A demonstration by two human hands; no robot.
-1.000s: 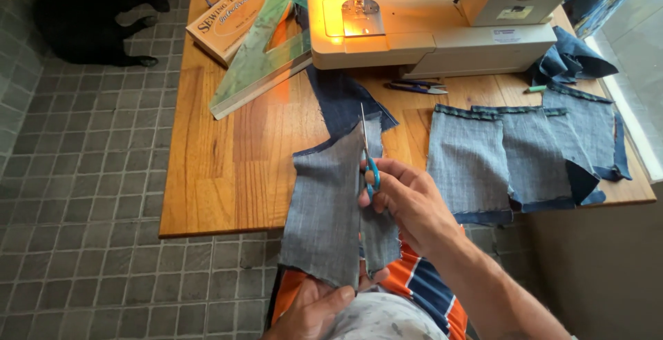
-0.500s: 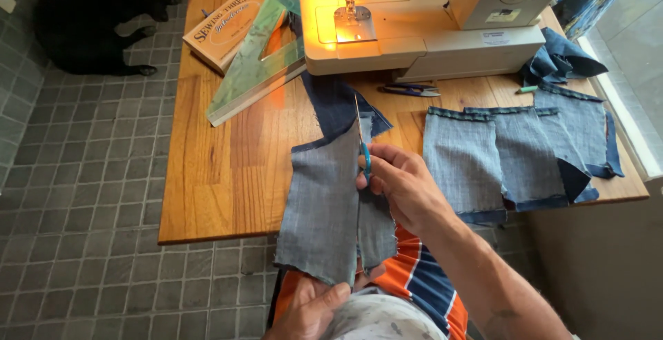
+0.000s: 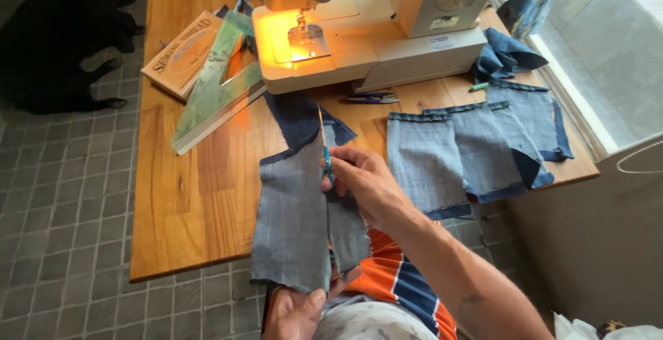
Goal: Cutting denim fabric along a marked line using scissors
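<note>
My right hand (image 3: 369, 185) grips blue-handled scissors (image 3: 324, 143), their blades pointing up and away through a grey-blue piece of denim (image 3: 293, 222). The cut runs lengthwise up the cloth, leaving a narrow strip (image 3: 347, 233) hanging on the right. My left hand (image 3: 297, 312) pinches the bottom edge of the denim near my lap and holds it taut. The cloth hangs over the front edge of a wooden table (image 3: 200, 202).
A cream sewing machine (image 3: 373, 29) with its lamp lit stands at the back of the table. Several hemmed denim pieces (image 3: 469, 150) lie to the right. A green triangle ruler (image 3: 214, 91), a flat box (image 3: 181, 53) and a pen (image 3: 369, 97) lie nearby. A black animal (image 3: 59, 46) rests on the tiled floor.
The scissors have advanced up the denim, lengthening the cut. My view has shifted, so the table and machine sit further right in the frame.
</note>
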